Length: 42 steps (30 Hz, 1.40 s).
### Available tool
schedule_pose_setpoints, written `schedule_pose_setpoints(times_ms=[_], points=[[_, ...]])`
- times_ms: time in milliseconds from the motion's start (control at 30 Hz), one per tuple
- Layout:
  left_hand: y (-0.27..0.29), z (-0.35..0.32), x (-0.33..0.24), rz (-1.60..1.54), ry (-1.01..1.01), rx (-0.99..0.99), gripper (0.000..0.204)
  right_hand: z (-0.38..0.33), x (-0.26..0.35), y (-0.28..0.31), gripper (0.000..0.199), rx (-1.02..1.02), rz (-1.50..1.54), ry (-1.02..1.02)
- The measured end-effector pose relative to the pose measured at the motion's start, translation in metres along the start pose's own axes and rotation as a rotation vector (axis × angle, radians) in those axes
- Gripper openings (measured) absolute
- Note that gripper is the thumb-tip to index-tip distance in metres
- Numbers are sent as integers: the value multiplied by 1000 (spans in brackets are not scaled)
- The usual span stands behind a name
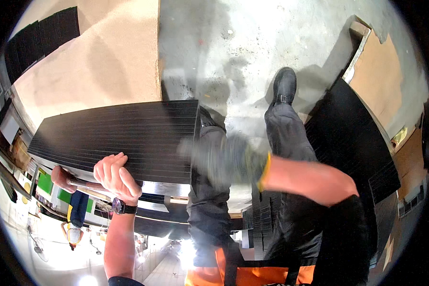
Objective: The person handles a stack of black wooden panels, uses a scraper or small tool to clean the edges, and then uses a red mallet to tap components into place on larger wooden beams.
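A stack of thin black panels [119,128] lies in front of me at left, its ribbed layered side showing. At the stack's near edge is my left hand [115,174], bare and with a watch at the wrist. Its fingers are curled, closed round the handle of a mallet [64,179] with a reddish-brown head that points left. My right hand [229,159], in a grey glove with a yellow cuff, reaches across to the stack's right end. Motion smears its fingers, so their grip and any contact with the panels cannot be made out.
A large tan board [124,57] lies beyond the stack, with more black strips [43,40] at its far left. To my right stands another black panel stack [352,138] beside a tan board [376,71]. Another person [75,219] is in the background at lower left.
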<state>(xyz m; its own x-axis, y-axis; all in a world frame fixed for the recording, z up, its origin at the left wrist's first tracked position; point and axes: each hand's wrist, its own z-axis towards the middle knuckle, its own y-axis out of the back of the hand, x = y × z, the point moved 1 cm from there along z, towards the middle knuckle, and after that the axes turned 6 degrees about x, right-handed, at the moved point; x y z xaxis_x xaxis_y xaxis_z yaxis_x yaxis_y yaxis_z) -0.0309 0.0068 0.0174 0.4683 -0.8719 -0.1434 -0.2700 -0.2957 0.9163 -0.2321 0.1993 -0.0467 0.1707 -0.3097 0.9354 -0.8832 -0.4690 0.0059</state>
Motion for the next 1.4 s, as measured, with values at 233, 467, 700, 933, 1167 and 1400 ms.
schedule_pose_setpoints(times_ms=[233, 467, 700, 933, 1167, 1400], points=[[-6, 11, -2, -43, -37, 11, 31, -16, 4, -49, 43, -77, 71, -37], [-4, 1, -1, -31, -15, 6, 33, -1, -2, -36, 34, -15, -90, -68], [-4, 3, -1, -16, -26, 5, 33, -13, 0, -67, 37, -303, 266, 53], [0, 6, -2, -5, -49, 41, 35, -17, 18, -74, 42, -187, 126, 96], [-7, 6, -1, -23, -30, -26, 28, 2, 2, -95, 47, -394, -40, -61], [-7, 4, 5, -78, -9, -75, 19, -44, 107, -115, 17, 20, 808, 432]])
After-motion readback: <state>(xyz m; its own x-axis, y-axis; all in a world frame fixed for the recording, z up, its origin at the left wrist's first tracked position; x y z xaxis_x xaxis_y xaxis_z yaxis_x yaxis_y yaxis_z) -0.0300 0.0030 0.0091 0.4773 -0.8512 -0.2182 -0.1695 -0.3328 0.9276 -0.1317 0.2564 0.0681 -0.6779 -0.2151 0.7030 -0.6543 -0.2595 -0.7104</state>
